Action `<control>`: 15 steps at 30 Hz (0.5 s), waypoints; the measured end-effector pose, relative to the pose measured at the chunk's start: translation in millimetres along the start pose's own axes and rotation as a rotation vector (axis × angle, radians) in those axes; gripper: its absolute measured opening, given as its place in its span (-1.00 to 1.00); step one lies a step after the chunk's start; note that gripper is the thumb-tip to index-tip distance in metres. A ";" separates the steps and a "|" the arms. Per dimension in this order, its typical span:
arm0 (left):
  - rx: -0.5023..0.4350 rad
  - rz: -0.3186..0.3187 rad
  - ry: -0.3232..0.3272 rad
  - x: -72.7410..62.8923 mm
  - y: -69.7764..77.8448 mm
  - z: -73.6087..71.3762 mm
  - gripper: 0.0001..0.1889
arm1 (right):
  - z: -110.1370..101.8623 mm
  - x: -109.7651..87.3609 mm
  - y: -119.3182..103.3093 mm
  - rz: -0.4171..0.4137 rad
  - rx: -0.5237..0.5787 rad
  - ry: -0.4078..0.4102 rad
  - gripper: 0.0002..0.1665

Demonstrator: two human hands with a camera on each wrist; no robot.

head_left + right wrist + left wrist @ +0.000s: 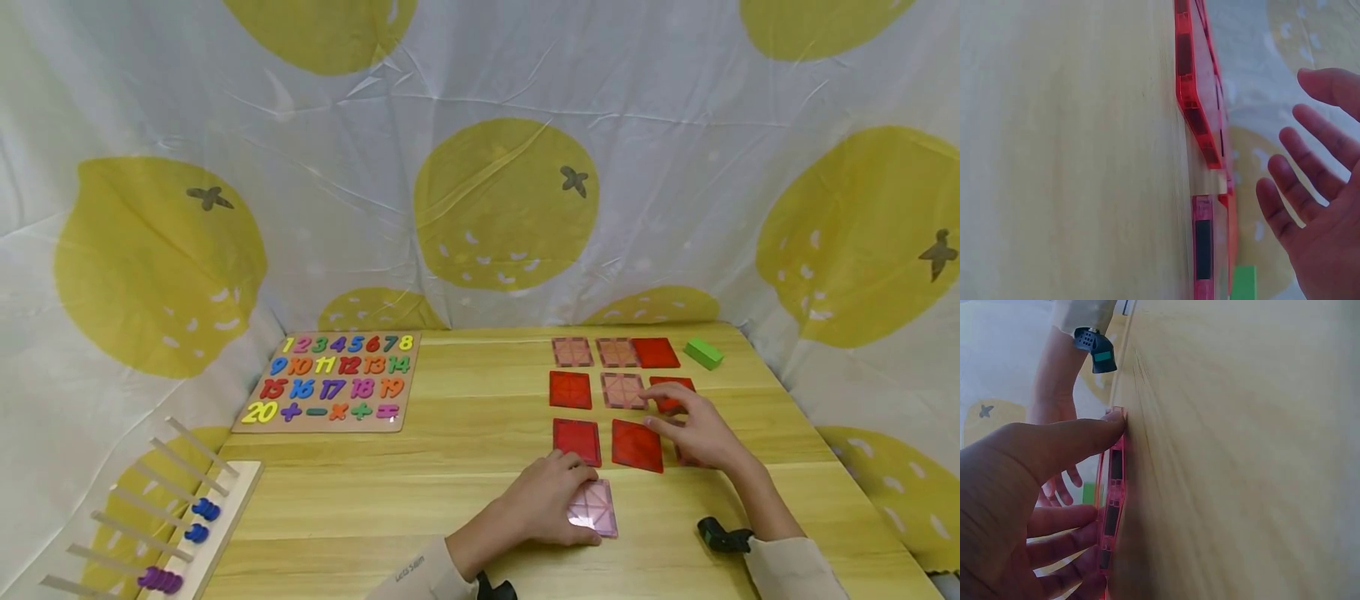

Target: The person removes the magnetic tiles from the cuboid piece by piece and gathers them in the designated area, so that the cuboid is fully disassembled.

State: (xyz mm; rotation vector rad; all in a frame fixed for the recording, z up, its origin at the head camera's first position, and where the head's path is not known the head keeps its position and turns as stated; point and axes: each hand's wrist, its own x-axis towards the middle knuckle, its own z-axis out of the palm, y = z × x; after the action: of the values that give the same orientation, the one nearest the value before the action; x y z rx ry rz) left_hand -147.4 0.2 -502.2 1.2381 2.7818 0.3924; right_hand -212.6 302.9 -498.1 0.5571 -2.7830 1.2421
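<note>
My left hand [546, 498] holds a translucent pink square magnetic tile [597, 507] at the near end of the layout, flat on the table. In the left wrist view the thumb lies on one edge of that pink tile [1114, 469], the fingers at its far side. My right hand [697, 429] hovers with spread, relaxed fingers over the right column, holding nothing. It partly covers a red tile [675, 383] and another tile below it. Left of it lie a slightly turned red tile [637, 446], another red tile [576, 442] and a pink tile [622, 390].
More tiles lie behind: a red one [570, 389], two pink ones and a red one [656, 352] at the back. A green block [703, 353] sits back right. At left are a number board [326, 383] and a peg rack [240, 492] with coloured beads.
</note>
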 end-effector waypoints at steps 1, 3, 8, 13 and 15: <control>-0.002 0.001 0.002 0.5 0.1 0.1 -0.23 | -0.2 0.0 -0.3 -0.001 -0.003 0.000 -0.54; -0.004 0.001 0.006 1.4 0.2 0.2 -0.23 | 0.0 0.0 -0.5 -0.002 -0.006 0.002 -0.53; -0.014 0.000 -0.001 0.6 -0.2 -1.7 -0.24 | 2.1 0.5 0.5 -0.008 -0.017 0.006 -0.53; -0.099 -0.052 0.002 -8.2 -9.4 -14.9 -0.26 | 0.4 5.7 -1.3 -0.003 -0.020 0.003 -0.53; -0.142 -0.097 0.016 -15.4 -21.6 -24.7 -0.28 | -3.0 8.5 -3.5 0.000 -0.031 0.009 -0.52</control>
State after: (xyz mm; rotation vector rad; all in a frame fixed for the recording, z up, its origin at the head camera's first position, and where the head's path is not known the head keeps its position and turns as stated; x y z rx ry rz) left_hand -156.7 -30.1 -484.6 1.0700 2.7583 0.5827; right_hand -219.7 300.4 -492.0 0.5478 -2.7905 1.1961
